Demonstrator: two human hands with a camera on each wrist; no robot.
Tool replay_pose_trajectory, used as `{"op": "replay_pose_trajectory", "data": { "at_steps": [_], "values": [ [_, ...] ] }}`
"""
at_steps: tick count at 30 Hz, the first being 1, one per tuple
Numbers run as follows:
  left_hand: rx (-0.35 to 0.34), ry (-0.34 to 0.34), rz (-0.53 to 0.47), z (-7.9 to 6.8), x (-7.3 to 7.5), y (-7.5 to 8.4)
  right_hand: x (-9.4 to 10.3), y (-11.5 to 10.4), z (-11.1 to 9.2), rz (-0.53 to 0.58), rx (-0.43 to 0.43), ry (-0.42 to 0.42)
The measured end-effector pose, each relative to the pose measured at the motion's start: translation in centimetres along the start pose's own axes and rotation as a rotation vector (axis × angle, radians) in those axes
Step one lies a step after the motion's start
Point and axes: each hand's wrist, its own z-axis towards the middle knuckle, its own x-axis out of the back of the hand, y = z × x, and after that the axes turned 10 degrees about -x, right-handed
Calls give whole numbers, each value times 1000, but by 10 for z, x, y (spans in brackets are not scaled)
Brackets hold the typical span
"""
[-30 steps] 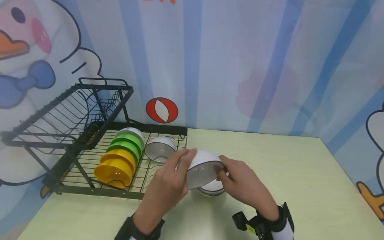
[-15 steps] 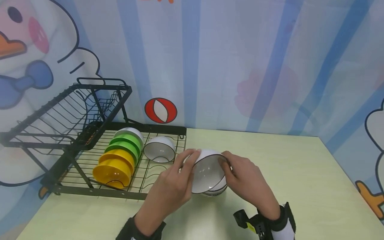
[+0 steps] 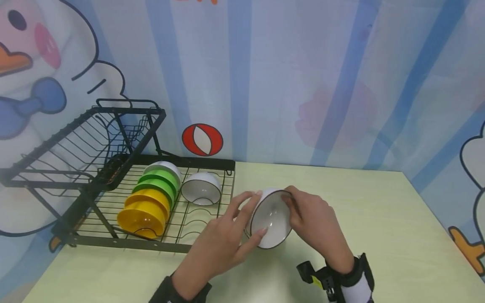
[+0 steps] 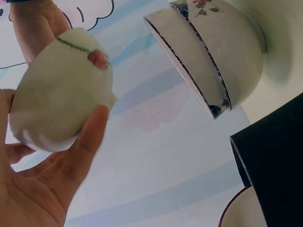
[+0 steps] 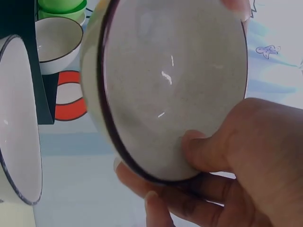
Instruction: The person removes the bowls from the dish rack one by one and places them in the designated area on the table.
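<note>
A white bowl with a dark rim (image 3: 270, 221) is held tilted above the table, its inside toward the head camera. My right hand (image 3: 316, 221) pinches its right rim, the thumb inside and the fingers outside, as the right wrist view shows (image 5: 236, 165). My left hand (image 3: 223, 240) holds the left side, fingers behind and thumb in front near the rim. A red and green pattern marks the bowl's outside (image 4: 61, 90) in the left wrist view. Nested white bowls with a flower print (image 4: 227, 56) stand close by; the held bowl hides them in the head view.
A black wire dish rack (image 3: 147, 244) stands at the left, with a raised upper basket (image 3: 75, 147). In it lean yellow bowls (image 3: 142, 219), green bowls (image 3: 163, 183) and white ones (image 3: 201, 189). A printed cloth (image 3: 273, 84) hangs behind the pale table (image 3: 360, 227).
The held bowl has moved slightly right and turned, so more of its inside faces the head camera. My left thumb has come into sight in front of it. The nested bowls have become hidden.
</note>
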Motion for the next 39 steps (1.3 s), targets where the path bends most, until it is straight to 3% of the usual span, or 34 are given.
{"op": "replay_pose_trajectory", "data": {
  "at_steps": [7, 17, 31, 39],
  "values": [
    [4, -83, 104, 0, 1, 2, 2, 11, 1, 4, -37, -25],
    [27, -165, 163, -1, 1, 1, 4, 34, 4, 24, -57, -47],
    [1, -153, 172, -2, 1, -2, 10, 61, 6, -30, -196, -129],
    [-19, -127, 200, -3, 2, -4, 12, 71, 6, -46, -225, -156]
  ]
}}
